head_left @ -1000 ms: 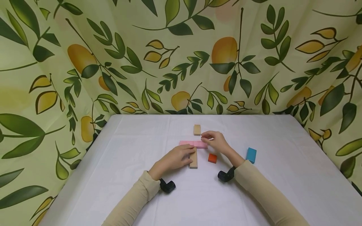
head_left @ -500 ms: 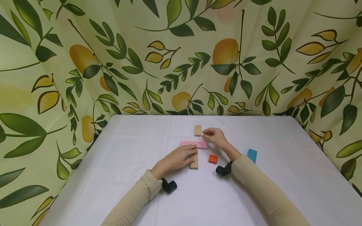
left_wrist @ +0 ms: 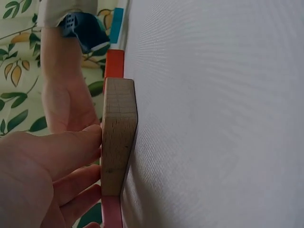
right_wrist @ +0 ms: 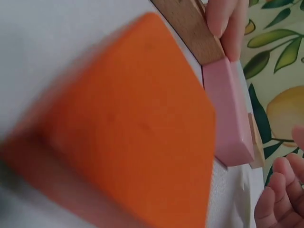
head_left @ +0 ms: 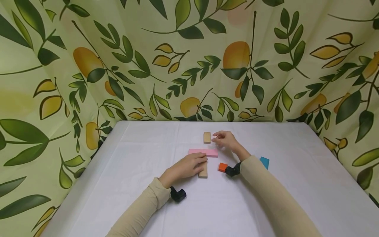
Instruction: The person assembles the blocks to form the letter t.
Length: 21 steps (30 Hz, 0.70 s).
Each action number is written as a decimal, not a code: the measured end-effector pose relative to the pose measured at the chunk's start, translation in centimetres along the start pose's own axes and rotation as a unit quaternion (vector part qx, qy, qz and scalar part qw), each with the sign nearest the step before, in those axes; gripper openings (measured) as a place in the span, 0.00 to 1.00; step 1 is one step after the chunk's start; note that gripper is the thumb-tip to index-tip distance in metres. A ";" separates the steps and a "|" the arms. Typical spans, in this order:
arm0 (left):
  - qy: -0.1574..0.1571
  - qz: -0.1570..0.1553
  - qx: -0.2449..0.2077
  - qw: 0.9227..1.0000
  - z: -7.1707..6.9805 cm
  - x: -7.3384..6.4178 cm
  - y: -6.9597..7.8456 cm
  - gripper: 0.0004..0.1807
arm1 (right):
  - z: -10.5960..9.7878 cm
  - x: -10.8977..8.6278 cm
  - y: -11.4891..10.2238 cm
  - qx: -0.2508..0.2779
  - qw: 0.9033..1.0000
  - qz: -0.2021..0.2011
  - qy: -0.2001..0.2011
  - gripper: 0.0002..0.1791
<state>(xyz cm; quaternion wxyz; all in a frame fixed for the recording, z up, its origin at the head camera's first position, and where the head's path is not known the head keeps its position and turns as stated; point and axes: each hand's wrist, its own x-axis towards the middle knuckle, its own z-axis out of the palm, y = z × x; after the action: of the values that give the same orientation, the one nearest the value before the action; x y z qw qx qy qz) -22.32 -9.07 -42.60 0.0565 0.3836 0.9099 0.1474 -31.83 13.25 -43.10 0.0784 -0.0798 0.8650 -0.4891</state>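
My left hand [head_left: 187, 165] rests on a long plain wooden block [head_left: 203, 174]; in the left wrist view its thumb and fingers touch the top face of that block [left_wrist: 118, 137]. Two pink blocks [head_left: 211, 153] lie end to end across the far end of the wooden one, partly behind my left fingers. My right hand [head_left: 226, 141], fingers loosely bent and holding nothing visible, hovers just right of a small wooden block [head_left: 207, 138]. An orange block [right_wrist: 137, 123] fills much of the right wrist view, close to the camera.
A blue block [head_left: 265, 162] lies to the right, partly hidden by the right sleeve [head_left: 266, 184]. Black wrist cameras [head_left: 178, 196] hang under both wrists, the right one close to the orange block. A leaf-patterned curtain [head_left: 189, 65] stands behind the white table [head_left: 133, 138].
My right hand has drifted slightly away from me, from beside the pink blocks to beside the small wooden block. The right wrist camera now overlaps the orange block. My left hand stays put.
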 end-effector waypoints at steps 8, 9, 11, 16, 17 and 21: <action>-0.023 -0.011 0.020 0.999 -0.2 -0.1 0.2 0.26 | -0.1 1.1 0.4 0.001 0.999 0.030 -0.029 0.26; -0.028 -0.014 0.023 0.999 -0.3 -0.1 0.2 0.26 | -0.2 1.3 0.4 -0.002 0.999 0.033 -0.037 0.27; -0.035 -0.018 0.028 0.999 -0.3 -0.2 0.3 0.27 | -0.4 1.5 0.4 -0.010 0.998 0.040 -0.054 0.29; -0.042 -0.021 0.025 0.999 -0.2 -0.2 0.3 0.27 | -1.1 2.0 -0.1 -0.041 0.993 0.055 -0.101 0.33; -0.043 -0.022 0.024 0.999 -0.2 -0.2 0.2 0.27 | -1.2 2.1 -0.2 -0.043 0.992 0.056 -0.107 0.34; -0.042 -0.022 0.026 0.999 -0.1 -0.1 0.1 0.27 | -1.3 2.4 -0.8 -0.042 0.990 0.062 -0.122 0.35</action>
<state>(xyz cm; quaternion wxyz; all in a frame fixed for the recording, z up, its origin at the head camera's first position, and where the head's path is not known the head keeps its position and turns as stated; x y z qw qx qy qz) -22.19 -9.12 -42.48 0.0878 0.3711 0.9183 0.1067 -34.46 13.45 -41.88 0.2095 -0.0884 0.8723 -0.4329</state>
